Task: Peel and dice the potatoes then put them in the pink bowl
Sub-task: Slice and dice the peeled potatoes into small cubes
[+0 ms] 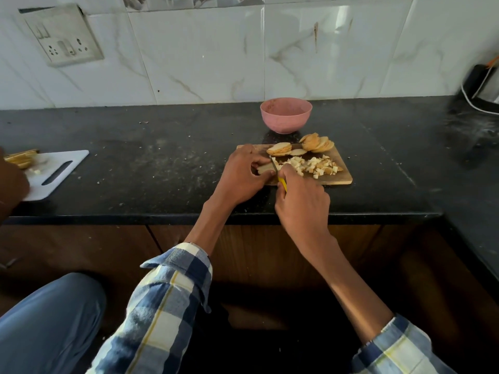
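A wooden cutting board (339, 179) lies on the black counter. Round potato slices (316, 143) are stacked along its far edge, and a heap of diced potato (313, 164) sits in its middle. My left hand (243, 174) pinches a stack of potato slices (263, 168) at the board's left end. My right hand (302, 201) grips a yellow-handled knife (282, 183), its blade standing in that stack. The pink bowl (286, 114) stands just behind the board; nothing shows inside it.
A white cutting board (58, 171) with potato slices (20, 157) lies at the far left, where another person's arm (12, 182) reaches in. A dark appliance with a cord (483, 87) stands at the right. A wall socket (63, 36) is mounted on the tiles.
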A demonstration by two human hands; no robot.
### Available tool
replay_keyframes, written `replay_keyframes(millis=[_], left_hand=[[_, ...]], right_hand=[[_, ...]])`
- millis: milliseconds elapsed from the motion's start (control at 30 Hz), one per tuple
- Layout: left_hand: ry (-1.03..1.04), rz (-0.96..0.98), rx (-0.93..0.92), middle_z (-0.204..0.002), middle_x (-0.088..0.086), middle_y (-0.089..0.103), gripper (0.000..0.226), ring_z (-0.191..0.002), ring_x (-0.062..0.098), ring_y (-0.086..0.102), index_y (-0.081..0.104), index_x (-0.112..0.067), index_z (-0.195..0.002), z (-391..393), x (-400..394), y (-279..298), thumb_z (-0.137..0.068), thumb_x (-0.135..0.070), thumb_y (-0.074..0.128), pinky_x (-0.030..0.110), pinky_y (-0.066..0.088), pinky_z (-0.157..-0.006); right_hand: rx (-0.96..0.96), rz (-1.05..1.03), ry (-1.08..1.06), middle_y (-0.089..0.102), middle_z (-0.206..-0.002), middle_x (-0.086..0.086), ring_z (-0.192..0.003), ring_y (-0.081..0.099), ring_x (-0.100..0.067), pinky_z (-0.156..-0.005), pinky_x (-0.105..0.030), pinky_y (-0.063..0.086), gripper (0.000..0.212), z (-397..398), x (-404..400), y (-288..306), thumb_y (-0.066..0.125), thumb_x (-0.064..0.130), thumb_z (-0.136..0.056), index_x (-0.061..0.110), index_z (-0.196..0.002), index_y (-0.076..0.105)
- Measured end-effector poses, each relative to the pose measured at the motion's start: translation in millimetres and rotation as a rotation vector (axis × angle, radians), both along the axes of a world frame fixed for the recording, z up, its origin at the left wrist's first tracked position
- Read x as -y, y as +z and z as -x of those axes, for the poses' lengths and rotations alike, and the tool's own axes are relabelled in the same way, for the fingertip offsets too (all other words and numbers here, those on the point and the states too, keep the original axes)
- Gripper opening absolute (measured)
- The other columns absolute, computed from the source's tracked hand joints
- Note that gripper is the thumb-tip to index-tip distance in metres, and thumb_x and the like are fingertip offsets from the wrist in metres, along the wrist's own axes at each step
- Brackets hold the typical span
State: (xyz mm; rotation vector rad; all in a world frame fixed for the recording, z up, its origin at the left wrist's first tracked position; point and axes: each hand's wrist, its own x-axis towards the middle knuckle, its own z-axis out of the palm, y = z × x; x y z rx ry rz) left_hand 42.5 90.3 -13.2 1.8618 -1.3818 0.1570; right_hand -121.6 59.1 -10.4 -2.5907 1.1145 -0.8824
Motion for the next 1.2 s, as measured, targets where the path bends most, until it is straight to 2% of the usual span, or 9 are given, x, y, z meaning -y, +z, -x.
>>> replay_keyframes(millis=[167,300,400,633,767,900,967,1067,1200], left_hand=[[-0.002,0.002,-0.026,-0.095,-0.006,0.064,0.019,-0.088,0.012,0.058,0.082,-0.023,-0.104,5,0,1,-0.086,-0.028,0.083,0.033,0.050,-0.079],[0.012,-0.004,-0.021,-0.093,-0.012,0.061,0.021,-0.084,0.003,0.054,0.081,-0.025,-0.107,1,1,0,-0.087,-0.031,0.082,0.020,0.039,-0.072],[0.019,-0.025,-0.003,-0.091,-0.023,0.055,0.022,-0.084,-0.005,0.051,0.081,-0.026,-0.109,2,1,1,-0.088,-0.033,0.081,0.008,0.033,-0.070],[0.033,-0.003,-0.008,-0.090,-0.022,0.057,0.025,-0.084,-0.015,0.053,0.081,-0.021,-0.110,2,0,0,-0.087,-0.029,0.084,0.001,0.035,-0.072],[0.023,-0.007,-0.003,-0.104,-0.008,0.068,0.030,-0.088,-0.007,0.057,0.080,-0.022,-0.114,1,-1,-2,-0.086,-0.032,0.084,0.003,0.038,-0.078],[0.012,0.017,-0.042,-0.106,-0.008,0.071,0.031,-0.092,0.001,0.063,0.079,-0.023,-0.114,-2,-4,-3,-0.085,-0.027,0.085,0.017,0.050,-0.083],[0.011,0.022,-0.045,-0.105,-0.008,0.072,0.029,-0.092,0.002,0.064,0.079,-0.022,-0.113,-2,-4,-4,-0.085,-0.026,0.085,0.020,0.052,-0.083],[0.023,0.019,-0.043,-0.103,-0.009,0.071,0.028,-0.091,0.001,0.062,0.080,-0.021,-0.112,-3,-3,-3,-0.085,-0.027,0.085,0.015,0.048,-0.081],[0.026,0.012,-0.047,-0.101,-0.008,0.069,0.028,-0.090,0.005,0.061,0.081,-0.021,-0.111,-3,0,-3,-0.085,-0.028,0.085,0.021,0.049,-0.083]], right_hand=[[-0.028,-0.012,-0.005,0.069,-0.103,-0.003,-0.095,0.068,-0.028,-0.070,-0.036,0.042,0.031,9,-3,-3,0.061,0.025,-0.101,0.026,-0.131,0.051],[-0.039,-0.002,0.013,0.069,-0.106,-0.004,-0.096,0.068,-0.027,-0.073,-0.039,0.051,0.039,10,-6,-3,0.063,0.026,-0.100,0.026,-0.137,0.049],[-0.019,-0.010,0.013,0.068,-0.104,-0.002,-0.095,0.068,-0.023,-0.076,-0.039,0.056,0.036,15,-5,-2,0.064,0.027,-0.100,0.027,-0.134,0.050],[-0.014,-0.044,-0.014,0.068,-0.108,-0.006,-0.099,0.067,-0.031,-0.078,-0.044,0.053,0.040,9,-8,-1,0.065,0.022,-0.098,0.025,-0.134,0.048],[0.054,-0.022,-0.062,0.068,-0.096,-0.003,-0.089,0.069,-0.026,-0.070,-0.039,0.050,0.030,15,-6,-5,0.062,0.025,-0.100,0.025,-0.128,0.050],[0.107,-0.026,-0.059,0.062,-0.084,0.003,-0.079,0.065,-0.021,-0.065,-0.033,0.038,0.019,17,-2,-6,0.060,0.028,-0.101,0.027,-0.117,0.049],[0.116,-0.024,-0.036,0.060,-0.082,0.005,-0.076,0.063,-0.018,-0.063,-0.033,0.041,0.019,17,-2,-8,0.060,0.030,-0.101,0.029,-0.115,0.048],[0.121,-0.005,-0.006,0.060,-0.081,0.006,-0.073,0.063,-0.015,-0.063,-0.035,0.050,0.019,15,-2,-10,0.061,0.031,-0.101,0.031,-0.114,0.048],[0.115,-0.016,-0.005,0.061,-0.082,0.007,-0.076,0.064,-0.015,-0.065,-0.034,0.048,0.017,10,-3,-8,0.061,0.029,-0.100,0.029,-0.113,0.050]])
